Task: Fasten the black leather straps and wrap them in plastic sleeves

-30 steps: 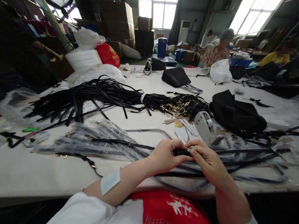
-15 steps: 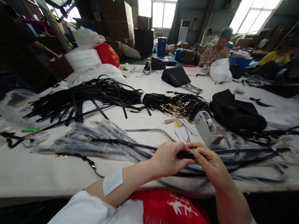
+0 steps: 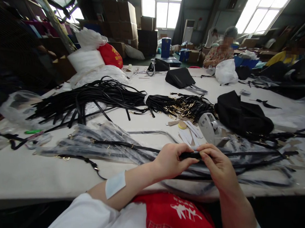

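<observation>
Between my hands, near the table's front edge, is a black strap (image 3: 191, 156). My left hand (image 3: 174, 160) grips it between thumb and fingers. The fingertips of my right hand (image 3: 215, 162) pinch its right end, close to the left fingertips. Below and behind the hands lie plastic-wrapped straps (image 3: 119, 149). A long black strap with gold clasps (image 3: 114, 143) rests on top of them. Just behind my right hand stands a white tape dispenser (image 3: 207, 127), beside paper slips (image 3: 188, 135). What exactly the fingertips touch is too small to make out.
A big bundle of black straps (image 3: 112, 96) with gold hooks spans the white table (image 3: 16, 178). Black bags (image 3: 242, 114) lie right and further back. At the back left are a white roll and a red bag (image 3: 111, 55). A person (image 3: 218, 52) is across the table.
My right hand has shifted slightly right, opening a small gap between the two hands' fingertips. More of the black strap shows between them.
</observation>
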### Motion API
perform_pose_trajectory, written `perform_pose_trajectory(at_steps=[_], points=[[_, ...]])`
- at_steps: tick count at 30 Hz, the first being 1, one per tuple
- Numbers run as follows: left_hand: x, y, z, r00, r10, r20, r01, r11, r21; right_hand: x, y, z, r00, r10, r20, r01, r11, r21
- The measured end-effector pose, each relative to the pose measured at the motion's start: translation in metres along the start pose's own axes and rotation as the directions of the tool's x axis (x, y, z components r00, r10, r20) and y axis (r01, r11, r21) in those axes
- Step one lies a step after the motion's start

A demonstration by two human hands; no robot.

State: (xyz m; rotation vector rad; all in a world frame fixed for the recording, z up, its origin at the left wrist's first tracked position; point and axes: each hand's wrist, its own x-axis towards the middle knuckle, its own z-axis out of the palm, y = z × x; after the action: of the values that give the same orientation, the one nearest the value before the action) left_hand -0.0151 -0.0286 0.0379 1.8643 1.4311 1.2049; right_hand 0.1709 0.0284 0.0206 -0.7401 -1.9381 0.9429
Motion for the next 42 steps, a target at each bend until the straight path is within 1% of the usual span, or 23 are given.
perform_pose_trajectory(at_steps=[4, 9, 13, 15, 19, 21, 26, 30, 33, 35, 37, 42], points=[[0.001, 0.001, 0.001, 1.000, 0.016, -0.003, -0.016, 0.999, 0.039, -0.001, 0.000, 0.001, 1.000, 0.011, 0.028, -0.012, 1.000, 0.021], [-0.001, 0.004, 0.003, 0.999, 0.032, 0.019, -0.034, 0.994, 0.105, -0.002, 0.001, 0.002, 1.000, 0.010, 0.007, -0.010, 1.000, 0.013], [-0.002, 0.002, 0.007, 0.998, 0.040, 0.044, -0.046, 0.989, 0.138, -0.006, 0.003, 0.001, 1.000, 0.006, 0.014, -0.007, 0.998, 0.062], [-0.003, -0.001, 0.009, 0.999, 0.037, 0.035, -0.041, 0.993, 0.107, -0.007, 0.001, -0.001, 1.000, -0.001, 0.017, 0.000, 0.998, 0.056], [-0.002, -0.006, 0.008, 1.000, 0.005, -0.031, -0.008, 0.995, -0.102, -0.004, -0.007, -0.002, 1.000, -0.029, -0.008, 0.028, 0.995, -0.096], [-0.002, -0.006, 0.006, 0.999, 0.008, -0.033, -0.013, 0.989, -0.149, -0.002, -0.010, -0.001, 0.999, -0.049, -0.010, 0.047, 0.990, -0.130], [-0.002, -0.007, 0.007, 0.998, 0.053, 0.029, -0.052, 0.997, -0.050, 0.000, -0.012, 0.003, 0.999, -0.048, 0.004, 0.048, 0.993, -0.109], [-0.003, -0.008, 0.012, 0.996, 0.061, 0.067, -0.061, 0.998, -0.007, -0.003, -0.010, 0.003, 1.000, -0.024, 0.010, 0.024, 0.999, -0.040], [-0.002, -0.005, 0.009, 0.998, 0.050, 0.042, -0.048, 0.998, -0.050, -0.004, -0.009, -0.002, 0.999, 0.027, 0.037, -0.029, 0.999, 0.037], [0.001, -0.002, 0.004, 0.998, 0.053, 0.017, -0.052, 0.996, -0.076, -0.002, -0.010, -0.006, 0.998, 0.042, 0.054, -0.045, 0.998, 0.049], [0.003, 0.000, 0.001, 0.998, 0.055, 0.014, -0.054, 0.996, -0.067, 0.001, -0.012, -0.009, 0.998, 0.019, 0.064, -0.021, 1.000, 0.021], [0.003, -0.003, 0.002, 0.991, 0.096, 0.091, -0.096, 0.995, -0.010, 0.004, -0.019, -0.005, 0.994, -0.072, 0.078, 0.074, 0.997, -0.018]])
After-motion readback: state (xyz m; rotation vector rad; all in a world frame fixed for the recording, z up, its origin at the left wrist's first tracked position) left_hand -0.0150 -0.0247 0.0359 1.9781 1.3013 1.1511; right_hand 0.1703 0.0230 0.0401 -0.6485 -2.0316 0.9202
